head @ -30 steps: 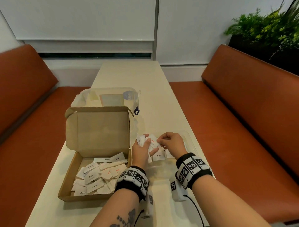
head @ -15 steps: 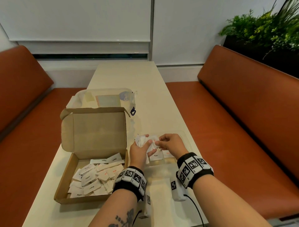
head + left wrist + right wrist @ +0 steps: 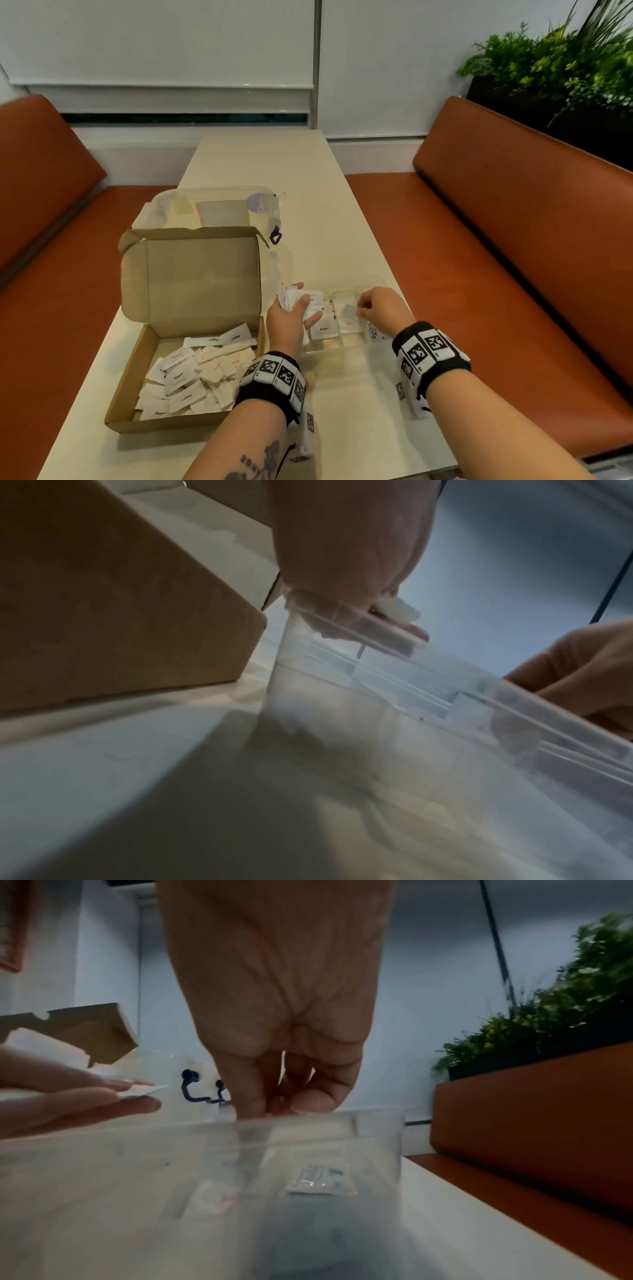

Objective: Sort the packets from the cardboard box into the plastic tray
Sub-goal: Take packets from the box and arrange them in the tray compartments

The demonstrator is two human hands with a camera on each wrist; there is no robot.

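From my feed I see a long cream bench [image 3: 267, 164] running to a white wall with drawn roller blinds [image 3: 161, 44]. Orange padded seats [image 3: 513, 219] flank both long edges, and green plants [image 3: 561, 58] stand behind the right seatback.

Café or restaurant booth; orange benches [image 3: 534, 219] flanking long table [image 3: 260, 164]; planter [image 3: 561, 68] behind
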